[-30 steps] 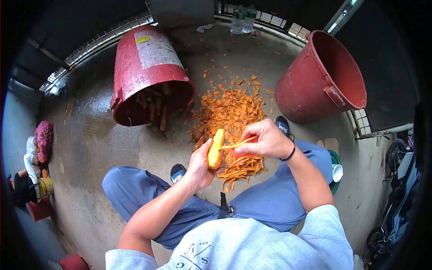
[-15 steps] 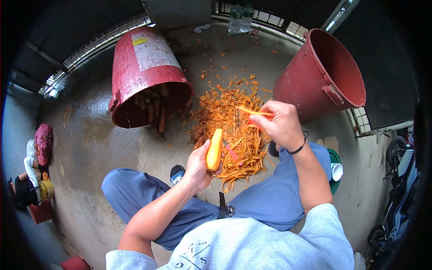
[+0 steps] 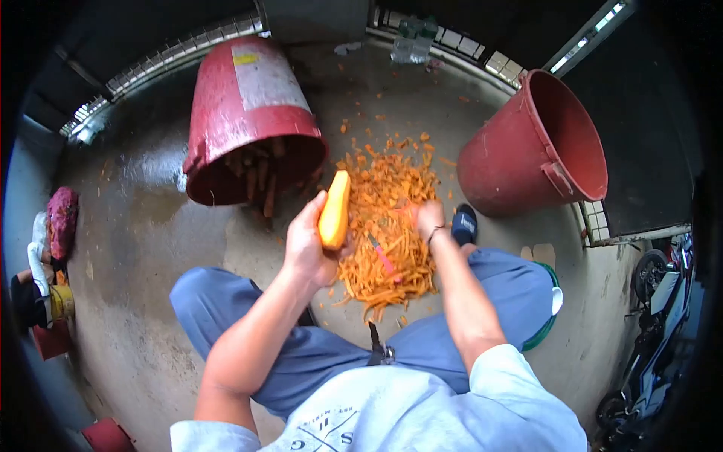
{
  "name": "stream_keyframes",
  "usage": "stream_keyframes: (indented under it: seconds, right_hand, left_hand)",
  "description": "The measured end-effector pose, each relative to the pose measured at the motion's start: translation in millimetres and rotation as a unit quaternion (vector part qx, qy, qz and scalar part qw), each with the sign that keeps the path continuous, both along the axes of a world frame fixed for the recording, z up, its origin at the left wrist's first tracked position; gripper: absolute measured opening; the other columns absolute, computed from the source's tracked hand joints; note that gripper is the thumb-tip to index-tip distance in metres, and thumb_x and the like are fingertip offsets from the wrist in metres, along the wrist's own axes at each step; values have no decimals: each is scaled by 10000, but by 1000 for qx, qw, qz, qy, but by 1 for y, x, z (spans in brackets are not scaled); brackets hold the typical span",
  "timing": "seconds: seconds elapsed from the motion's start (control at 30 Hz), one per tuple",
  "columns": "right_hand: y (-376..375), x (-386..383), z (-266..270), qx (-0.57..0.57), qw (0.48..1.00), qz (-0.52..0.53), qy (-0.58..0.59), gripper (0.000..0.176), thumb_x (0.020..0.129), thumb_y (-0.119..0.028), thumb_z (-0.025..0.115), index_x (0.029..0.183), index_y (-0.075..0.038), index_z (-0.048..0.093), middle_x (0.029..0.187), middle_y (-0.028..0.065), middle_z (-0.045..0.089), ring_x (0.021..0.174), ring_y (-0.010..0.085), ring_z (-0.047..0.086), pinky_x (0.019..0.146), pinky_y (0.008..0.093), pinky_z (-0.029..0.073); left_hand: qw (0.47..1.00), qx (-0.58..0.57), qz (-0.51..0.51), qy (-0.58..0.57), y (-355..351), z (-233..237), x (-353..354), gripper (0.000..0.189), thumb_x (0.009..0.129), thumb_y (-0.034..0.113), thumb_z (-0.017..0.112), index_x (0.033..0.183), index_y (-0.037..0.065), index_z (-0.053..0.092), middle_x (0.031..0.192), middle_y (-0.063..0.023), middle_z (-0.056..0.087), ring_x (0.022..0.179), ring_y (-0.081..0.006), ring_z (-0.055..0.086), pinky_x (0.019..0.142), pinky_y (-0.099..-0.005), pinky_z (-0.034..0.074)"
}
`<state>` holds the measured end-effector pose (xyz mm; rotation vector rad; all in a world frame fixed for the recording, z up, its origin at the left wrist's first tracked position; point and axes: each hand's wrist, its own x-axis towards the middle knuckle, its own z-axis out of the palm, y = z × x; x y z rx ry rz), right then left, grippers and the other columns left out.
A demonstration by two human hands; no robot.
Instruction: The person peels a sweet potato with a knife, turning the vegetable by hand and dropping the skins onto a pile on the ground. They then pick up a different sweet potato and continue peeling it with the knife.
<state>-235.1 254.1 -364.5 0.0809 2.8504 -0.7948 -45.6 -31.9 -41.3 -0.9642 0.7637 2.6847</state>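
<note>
Fingers of our left hand (image 3: 309,245) clasp the carrot (image 3: 335,211), while our right hand (image 3: 431,219), its grip unclear, has dropped to the peelings (image 3: 384,181), seemingly pausing the paring.

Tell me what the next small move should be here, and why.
Probably, the left hand should turn the carrot slightly to check its underside: the visible side looks bright and smooth, but the underside is hidden, and the right hand is down at the heap of peelings, away from the carrot.
</note>
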Motion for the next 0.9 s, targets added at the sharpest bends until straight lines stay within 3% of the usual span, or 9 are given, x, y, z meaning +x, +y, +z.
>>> stream_keyframes:
  seconds: [0.03,0.17,0.27,0.33,0.37,0.4,0.5,0.6,0.9]
  right_hand:
    - [-36,50,113,-232,956,-168,-69,236,950,-92,633,1160,-33,723,1082,175,745,1013,267,696,892,393,543]
    - [-34,52,42,-347,881,-289,-141,217,1004,-223,658,927,-43,564,682,36,605,453,187,598,379,344,436]
    - [-27,59,11,-389,856,-277,-198,237,1018,-267,645,1121,-63,583,847,68,613,451,202,594,355,317,396]
    - [-23,83,-28,-349,877,-296,-147,530,951,-338,716,1321,-4,534,934,161,684,709,307,716,587,430,573]
    - [-26,104,-12,6,972,-206,-112,658,889,-373,768,1350,7,492,1068,221,674,983,393,684,875,514,550]
    - [-33,131,-11,90,978,-186,-33,683,846,-380,796,1327,2,499,1213,269,616,1136,456,596,1038,537,440]
    - [-37,160,-1,143,972,87,-162,615,873,-355,766,1326,-19,522,1221,263,619,1185,395,611,1009,521,478]
    - [-50,180,-25,175,964,137,-143,599,886,-383,765,1286,-9,523,1216,263,657,1123,410,657,959,514,524]
    - [-52,150,10,103,970,38,-216,411,780,-301,720,1113,-60,706,1090,217,740,1049,385,709,936,475,557]
  left_hand:
    - [1000,-4,-8,7,-6,3,-15,347,1050,433,536,1090,92,589,849,-77,626,622,-204,565,511,-347,410]
    - [999,-33,16,24,-10,-9,-8,325,1076,395,489,1111,88,588,878,-88,660,633,-205,581,532,-357,430]
    - [1000,-3,-18,0,-10,-19,-8,344,1088,384,431,1128,78,584,897,-97,674,639,-210,585,538,-361,434]
    - [1000,1,-24,5,-9,-29,-5,364,1088,384,399,1144,74,581,915,-101,686,626,-211,589,535,-358,442]
    - [999,-12,-36,3,-5,-28,-3,365,1072,402,428,1150,82,584,926,-95,679,629,-211,580,537,-349,427]
    - [999,-24,-48,2,-1,-26,-3,369,1056,420,457,1156,90,588,936,-89,673,631,-210,570,540,-341,413]
    - [998,-16,-61,1,6,-29,-2,385,1059,462,480,1167,109,589,963,-86,678,630,-214,601,530,-337,418]
    - [997,15,-72,8,8,-31,3,384,1063,470,499,1203,120,572,969,-89,680,642,-219,620,546,-350,461]
    - [996,-4,-89,5,19,-21,3,400,1048,494,517,1130,110,595,916,-78,660,656,-224,634,541,-349,467]
